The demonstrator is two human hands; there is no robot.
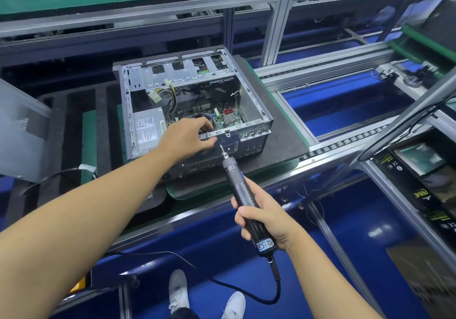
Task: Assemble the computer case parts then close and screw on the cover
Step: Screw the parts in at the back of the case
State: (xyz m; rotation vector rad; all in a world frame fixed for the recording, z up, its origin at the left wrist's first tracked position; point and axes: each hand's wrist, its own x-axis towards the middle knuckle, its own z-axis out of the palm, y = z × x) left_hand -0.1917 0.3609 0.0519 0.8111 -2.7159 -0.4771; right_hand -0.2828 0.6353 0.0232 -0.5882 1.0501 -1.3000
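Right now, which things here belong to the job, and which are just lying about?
In the job: open computer case; left hand gripping its near rim; electric screwdriver in the right hand; grey panel at left, probably the cover.
Lying about: black boxes on the right; labelled cable at left.

I see the left forearm [98,207] and right forearm [328,276] bare along their whole visible length. The left hand [190,136] and right hand [264,222] are bare too, with short nails. At the near edge are white lace-up sneakers: the left shoe [178,291] shows its laces, the right shoe [233,305] mostly its toe. A dark trouser hem [184,314] covers the left ankle.
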